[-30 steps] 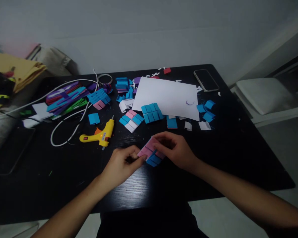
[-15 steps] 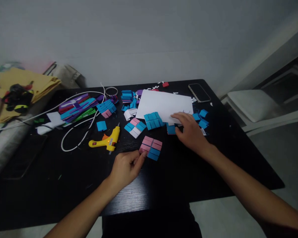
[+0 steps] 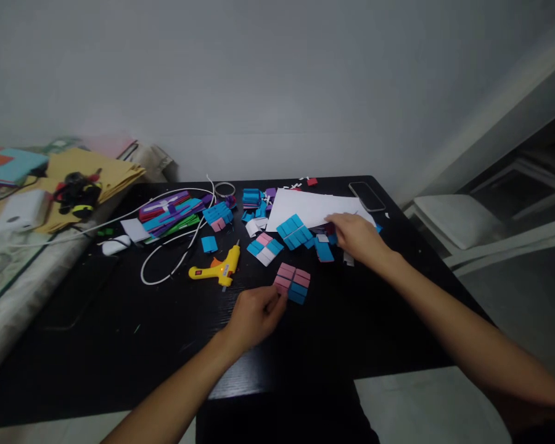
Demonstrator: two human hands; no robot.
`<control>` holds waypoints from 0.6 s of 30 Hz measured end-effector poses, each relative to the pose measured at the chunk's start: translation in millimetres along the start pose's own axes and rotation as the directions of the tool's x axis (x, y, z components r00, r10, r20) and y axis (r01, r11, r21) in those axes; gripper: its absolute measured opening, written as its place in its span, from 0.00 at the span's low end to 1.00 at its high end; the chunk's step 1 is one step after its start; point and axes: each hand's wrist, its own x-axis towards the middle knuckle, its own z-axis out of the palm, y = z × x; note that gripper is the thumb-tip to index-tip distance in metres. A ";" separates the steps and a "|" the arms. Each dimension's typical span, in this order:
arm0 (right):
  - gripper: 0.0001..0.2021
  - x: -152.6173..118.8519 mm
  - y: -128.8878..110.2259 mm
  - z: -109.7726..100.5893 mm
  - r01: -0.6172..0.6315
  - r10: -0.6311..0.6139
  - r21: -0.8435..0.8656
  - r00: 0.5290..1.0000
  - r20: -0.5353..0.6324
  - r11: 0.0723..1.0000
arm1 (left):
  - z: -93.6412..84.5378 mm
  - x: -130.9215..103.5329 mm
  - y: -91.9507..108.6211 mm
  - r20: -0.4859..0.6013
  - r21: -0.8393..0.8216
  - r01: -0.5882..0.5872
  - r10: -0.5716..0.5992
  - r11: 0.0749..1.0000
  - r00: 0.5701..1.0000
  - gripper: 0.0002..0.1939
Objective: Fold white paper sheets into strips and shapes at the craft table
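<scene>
My left hand pinches the lower left corner of a pink and blue folded-paper square just above the black table. My right hand has its thumb and fingers closed on the front edge of a white paper sheet, which lies tilted over loose scraps. Just left of that hand are a blue strip piece and a blue paper square. A pink, blue and white square lies nearer the middle. Beside it rests a yellow glue gun, nozzle pointing away from me.
Coloured paper strips are piled at the left, with a white cable looping round them. A phone lies at the back right. A white mouse sits at the left, near yellow envelopes. A white chair stands to the right.
The camera view has shifted, so the table sits lower and further right. My right hand has taken hold of the sheet's edge and moved it right. The left hand keeps the pink and blue square.
</scene>
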 end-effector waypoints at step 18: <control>0.10 40.3 -12.3 -129.4 -0.114 0.461 0.557 0.707 -0.536 0.822 | -35.5 30.4 25.2 -0.231 -0.072 -0.112 0.093 0.991 0.969 0.10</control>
